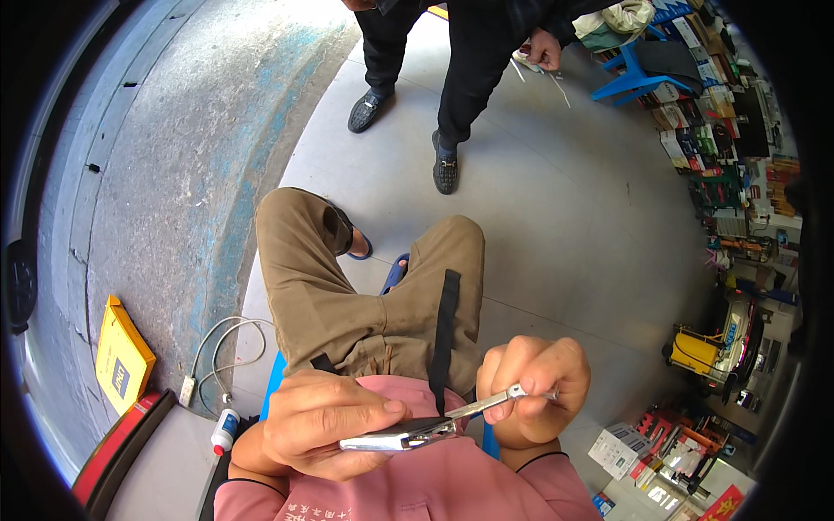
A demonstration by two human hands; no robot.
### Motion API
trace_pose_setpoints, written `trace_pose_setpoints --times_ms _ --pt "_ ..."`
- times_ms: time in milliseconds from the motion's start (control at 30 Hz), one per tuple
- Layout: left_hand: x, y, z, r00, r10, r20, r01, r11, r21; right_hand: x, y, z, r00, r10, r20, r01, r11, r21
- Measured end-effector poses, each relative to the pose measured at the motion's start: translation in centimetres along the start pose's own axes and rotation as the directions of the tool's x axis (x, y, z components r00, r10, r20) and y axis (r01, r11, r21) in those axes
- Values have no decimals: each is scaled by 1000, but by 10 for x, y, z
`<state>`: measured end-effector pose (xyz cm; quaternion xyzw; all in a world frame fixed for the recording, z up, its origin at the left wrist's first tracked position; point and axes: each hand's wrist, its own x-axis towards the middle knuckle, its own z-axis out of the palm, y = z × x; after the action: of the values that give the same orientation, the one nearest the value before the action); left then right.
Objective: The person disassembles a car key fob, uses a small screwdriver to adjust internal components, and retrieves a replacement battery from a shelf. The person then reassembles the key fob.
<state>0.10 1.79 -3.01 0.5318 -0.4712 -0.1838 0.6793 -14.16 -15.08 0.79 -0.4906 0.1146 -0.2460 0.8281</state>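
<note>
A pink shirt [417, 486] is lying nearest the lens, filling the lower edge. Beyond it a grey floor [582, 226] is spreading to the right, with the wearer's brown trousers [321, 291] occupying the middle and a second person's dark legs [473, 69] standing at the top. Just above the shirt, the left hand [326, 423] is gripping the left end of a device [400, 440], its digits parted only by the thickness held. The right hand [539, 382] is curling tightly, pinching the far end of the device's lever [478, 406]. The device, silver with a dark top, is lying between the hands: rightward out of the left, leftward and slightly below the right. Its long axis is running left to right, rising a little; the lever is leaving the right end and slanting more steeply up. The left hand is sitting nearer, touching the device's main part; the right is touching only the lever, standing apart from that part. Beyond its fingers a tip [552, 395] is showing, too small to identify.
</note>
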Motion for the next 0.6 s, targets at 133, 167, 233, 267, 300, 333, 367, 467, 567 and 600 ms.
trace_pose_setpoints --times_ms 133,167,233,267,300,333,367,467,567,600 --pt "0 6 -4 988 -151 36 155 967 -201 11 -2 -7 993 -35 117 38 999 -20" --pt "0 8 -4 977 -208 51 214 938 -272 14 -1 -9 990 -36 137 43 998 -49" --pt "-4 10 -5 944 -323 64 323 871 -370 18 -2 -9 986 4 165 10 997 -79" --pt "-2 11 -2 938 -345 38 332 858 -392 20 -4 -6 984 44 172 -30 996 -81" --pt "-1 12 0 930 -368 14 341 844 -414 22 -6 -5 981 83 177 -69 994 -83" --pt "-2 10 -8 931 -343 125 362 829 -425 25 -1 -6 975 52 216 -42 998 -51" --pt "2 9 -9 938 -324 123 345 840 -418 27 0 -7 972 74 225 -45 990 -131" --pt "13 10 -9 941 -314 128 337 834 -437 30 1 -6 961 132 245 -55 953 -298" --pt "19 11 -11 950 -277 141 310 884 -350 27 1 -4 962 160 219 -112 969 -219" --pt "20 11 -12 951 -268 156 306 893 -329 28 0 -4 959 164 230 -115 970 -214"
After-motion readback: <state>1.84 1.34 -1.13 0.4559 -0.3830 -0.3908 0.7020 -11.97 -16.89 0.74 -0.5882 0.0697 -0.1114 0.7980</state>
